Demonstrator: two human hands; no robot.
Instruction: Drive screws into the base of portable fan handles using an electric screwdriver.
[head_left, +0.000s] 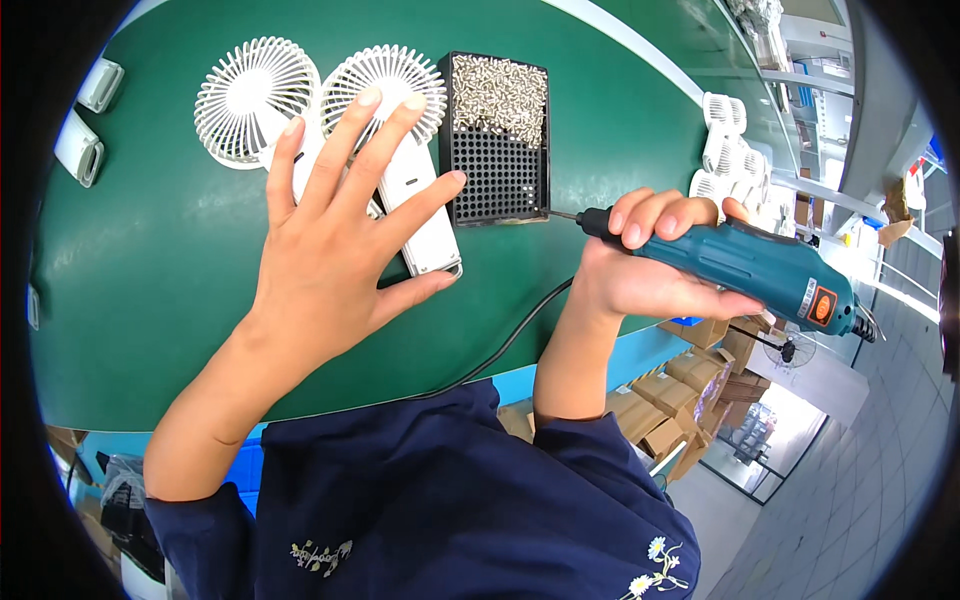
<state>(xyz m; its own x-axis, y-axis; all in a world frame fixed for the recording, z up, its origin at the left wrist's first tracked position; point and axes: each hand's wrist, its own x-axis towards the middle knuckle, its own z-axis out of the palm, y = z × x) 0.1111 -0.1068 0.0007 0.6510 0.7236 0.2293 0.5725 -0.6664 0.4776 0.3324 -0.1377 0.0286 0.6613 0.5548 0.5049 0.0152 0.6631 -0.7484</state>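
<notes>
My left hand [310, 270] lies spread over two white handheld fans, its fingers apart. The left fan [225, 120] shows its round slatted grille, with its lower part mostly under my fingers. Beside it, the right fan [428, 235] has its long white handle toward me, and my thumb and forefinger rest on or just above that handle. A teal electric screwdriver [750, 265] is gripped in my right hand [625, 265]. Its thin bit points left, at the lower right corner of a black perforated tray [485, 185]. Small silvery screws [500, 95] fill the tray's far half.
The green table [150, 270] bears white parts [80, 148] at its left edge and several more white fans [725, 150] at the right. A black cord [520, 330] runs across the near edge. Cardboard boxes [665, 395] stand below on the right.
</notes>
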